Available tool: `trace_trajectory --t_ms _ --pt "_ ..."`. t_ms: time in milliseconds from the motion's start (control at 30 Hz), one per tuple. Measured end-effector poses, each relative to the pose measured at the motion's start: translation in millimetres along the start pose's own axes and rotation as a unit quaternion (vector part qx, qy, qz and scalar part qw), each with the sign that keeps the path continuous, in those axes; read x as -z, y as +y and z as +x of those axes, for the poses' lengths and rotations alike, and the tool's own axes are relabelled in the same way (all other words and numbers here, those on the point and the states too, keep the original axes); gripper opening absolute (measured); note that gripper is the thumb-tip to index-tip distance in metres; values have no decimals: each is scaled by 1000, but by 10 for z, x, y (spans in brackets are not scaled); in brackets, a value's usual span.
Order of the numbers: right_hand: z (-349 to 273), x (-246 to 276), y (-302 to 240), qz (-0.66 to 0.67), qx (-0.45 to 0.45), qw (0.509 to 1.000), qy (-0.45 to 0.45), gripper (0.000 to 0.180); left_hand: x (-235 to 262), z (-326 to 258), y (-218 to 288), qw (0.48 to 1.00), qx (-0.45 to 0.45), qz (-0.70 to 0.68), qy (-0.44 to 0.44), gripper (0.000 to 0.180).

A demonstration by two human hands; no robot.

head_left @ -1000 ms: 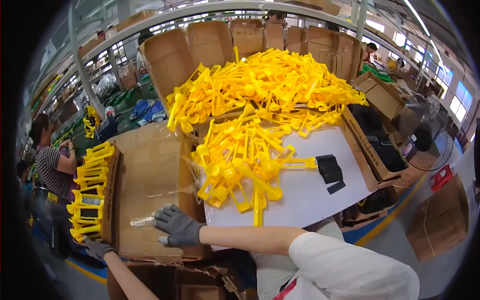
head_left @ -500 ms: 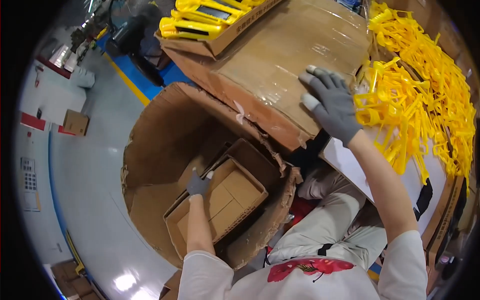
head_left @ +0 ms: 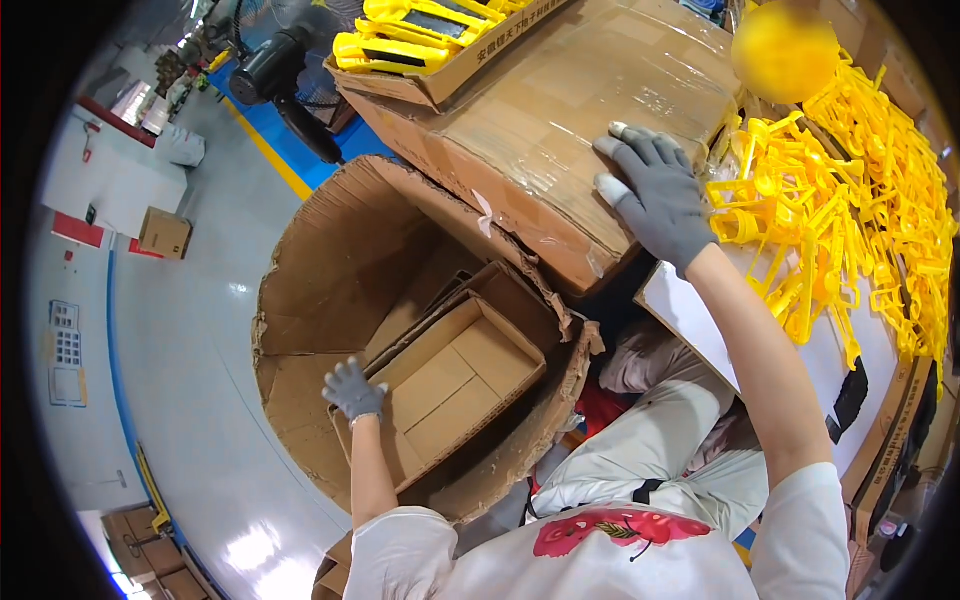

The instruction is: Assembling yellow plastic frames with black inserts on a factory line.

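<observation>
My left hand (head_left: 355,390), in a grey glove with pale fingertips, is at the left edge of a shallow open cardboard tray (head_left: 450,385). Its fingers are spread, and the thumb reaches over the tray's rim; whether it touches I cannot tell. The tray lies tilted inside a large, ragged-edged cardboard carton (head_left: 320,250), with more cardboard box walls behind it. My right hand (head_left: 655,195), gloved alike, rests flat with fingers apart on top of a big taped cardboard box (head_left: 560,110). Neither hand holds anything.
A box of yellow-and-black plastic parts (head_left: 410,45) sits on the taped box. At right, yellow plastic pieces (head_left: 800,210) heap beside a white board (head_left: 690,310). A black fan (head_left: 275,70) stands far left, and a small carton (head_left: 165,232) is on the grey floor.
My left hand has moved left and slightly down, from inside the tray's far-left side to its left edge, and its fingers have spread. My right hand stays on the taped box.
</observation>
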State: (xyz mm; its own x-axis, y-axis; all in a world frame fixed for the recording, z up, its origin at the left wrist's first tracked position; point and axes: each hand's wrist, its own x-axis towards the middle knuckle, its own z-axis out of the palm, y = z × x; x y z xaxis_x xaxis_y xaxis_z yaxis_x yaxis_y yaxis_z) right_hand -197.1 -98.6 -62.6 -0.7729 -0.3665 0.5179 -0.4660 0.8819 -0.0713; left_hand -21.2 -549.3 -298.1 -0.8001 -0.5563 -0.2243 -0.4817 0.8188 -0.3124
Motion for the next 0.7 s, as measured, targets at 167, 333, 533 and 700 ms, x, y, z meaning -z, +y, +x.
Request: trace_trajectory --t_ms 167,333,533,700 --pt "-71 47 114 -15 0 1000 15 41 -270 -191 -618 930 221 -289 -58 99" --pt "-46 -73 -78 41 4 999 -24 46 -1835 -550 -1746 945 60 -183 -263 56" --pt "-242 44 160 17 -26 997 -69 53 -115 -791 -1300 932 112 -308 -157 46" --pt "-577 273 -54 90 -26 992 -89 57 -505 -863 -1281 947 142 -287 -17 36"
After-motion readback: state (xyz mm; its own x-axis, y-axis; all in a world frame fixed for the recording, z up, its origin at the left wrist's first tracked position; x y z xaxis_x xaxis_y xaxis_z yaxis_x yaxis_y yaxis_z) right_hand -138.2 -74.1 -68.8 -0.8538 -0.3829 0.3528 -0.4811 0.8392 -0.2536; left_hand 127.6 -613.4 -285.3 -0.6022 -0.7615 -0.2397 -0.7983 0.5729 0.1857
